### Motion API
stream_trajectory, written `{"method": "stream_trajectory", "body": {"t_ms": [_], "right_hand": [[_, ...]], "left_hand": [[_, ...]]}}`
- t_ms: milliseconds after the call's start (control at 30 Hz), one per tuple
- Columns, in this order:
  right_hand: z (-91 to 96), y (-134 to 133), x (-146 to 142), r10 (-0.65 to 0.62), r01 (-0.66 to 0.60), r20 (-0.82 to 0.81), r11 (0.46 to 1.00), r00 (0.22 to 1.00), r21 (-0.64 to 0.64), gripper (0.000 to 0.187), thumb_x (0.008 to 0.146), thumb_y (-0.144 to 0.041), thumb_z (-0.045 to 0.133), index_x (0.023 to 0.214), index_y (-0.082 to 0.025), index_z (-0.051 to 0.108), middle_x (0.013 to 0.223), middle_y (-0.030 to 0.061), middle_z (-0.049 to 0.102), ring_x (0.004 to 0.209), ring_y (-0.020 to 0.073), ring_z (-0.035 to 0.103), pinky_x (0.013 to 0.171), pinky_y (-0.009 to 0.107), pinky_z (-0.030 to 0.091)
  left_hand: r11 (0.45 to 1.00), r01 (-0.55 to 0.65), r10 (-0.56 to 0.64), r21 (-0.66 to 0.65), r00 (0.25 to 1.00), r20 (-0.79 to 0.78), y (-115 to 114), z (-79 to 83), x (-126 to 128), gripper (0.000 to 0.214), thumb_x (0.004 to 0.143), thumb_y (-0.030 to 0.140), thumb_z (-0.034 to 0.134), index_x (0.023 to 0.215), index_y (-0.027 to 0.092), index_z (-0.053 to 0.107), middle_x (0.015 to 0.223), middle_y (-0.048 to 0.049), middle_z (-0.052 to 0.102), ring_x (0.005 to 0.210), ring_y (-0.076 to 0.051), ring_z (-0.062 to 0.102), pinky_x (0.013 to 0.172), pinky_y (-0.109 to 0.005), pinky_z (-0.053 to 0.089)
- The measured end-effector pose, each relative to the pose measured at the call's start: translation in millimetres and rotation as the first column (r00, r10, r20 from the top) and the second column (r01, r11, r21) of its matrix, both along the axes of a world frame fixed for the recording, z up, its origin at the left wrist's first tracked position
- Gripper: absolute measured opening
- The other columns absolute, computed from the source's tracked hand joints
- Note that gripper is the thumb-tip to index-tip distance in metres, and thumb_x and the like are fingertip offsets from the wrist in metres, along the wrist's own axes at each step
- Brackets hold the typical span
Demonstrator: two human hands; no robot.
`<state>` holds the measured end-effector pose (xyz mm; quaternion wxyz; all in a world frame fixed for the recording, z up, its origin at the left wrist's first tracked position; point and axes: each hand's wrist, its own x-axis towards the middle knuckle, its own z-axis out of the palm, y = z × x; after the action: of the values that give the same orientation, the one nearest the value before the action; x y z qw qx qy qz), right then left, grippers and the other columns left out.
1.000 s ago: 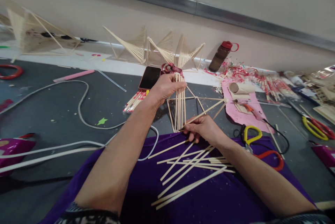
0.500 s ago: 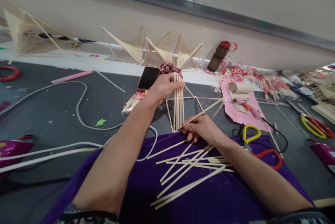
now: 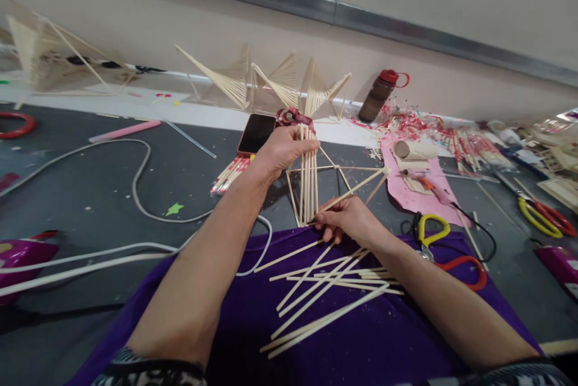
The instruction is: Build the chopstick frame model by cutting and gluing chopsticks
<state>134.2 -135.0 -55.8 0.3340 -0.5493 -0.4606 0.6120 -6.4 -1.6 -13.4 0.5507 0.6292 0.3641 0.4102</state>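
Observation:
My left hand (image 3: 283,149) grips the top of a wooden stick frame (image 3: 309,176) that stands on the dark table, its fingers wrapped round the upright sticks. My right hand (image 3: 350,221) pinches one long stick (image 3: 356,188) that slants from the frame's lower corner up to the right. Several loose sticks (image 3: 325,295) lie crossed on the purple cloth (image 3: 253,338) just below my right hand.
A phone (image 3: 257,133), finished stick models (image 3: 271,85) and a brown bottle (image 3: 377,97) stand behind the frame. Yellow and red scissors (image 3: 445,247) and a pink sheet (image 3: 418,190) lie at right. White cable (image 3: 139,193) loops at left, a magenta object (image 3: 20,256) near the edge.
Almost nothing has moved: both hands keep their hold. The view has shifted a little, and my right hand sits slightly lower against the frame's bottom corner.

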Motion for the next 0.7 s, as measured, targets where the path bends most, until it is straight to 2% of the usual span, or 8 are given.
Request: {"method": "stream_trajectory", "body": {"t_ms": [700], "right_hand": [[1.5,1.6,-1.8,-0.014,0.014,-0.005,1.000,1.000,-0.008,0.018,0.068,-0.026,0.065,0.073,-0.010,0.060,0.059,0.0007,0.062,0.043,0.0093,0.060,0.032,0.013,0.042]], "left_hand": [[1.000,0.010,-0.010,-0.003,0.999,0.037,2.2,-2.7,0.1,0.023,0.060,0.025,0.070,0.079,0.012,0.066,0.073,-0.0042,0.065,0.069,-0.016,0.061,0.073,-0.034,0.047]]}}
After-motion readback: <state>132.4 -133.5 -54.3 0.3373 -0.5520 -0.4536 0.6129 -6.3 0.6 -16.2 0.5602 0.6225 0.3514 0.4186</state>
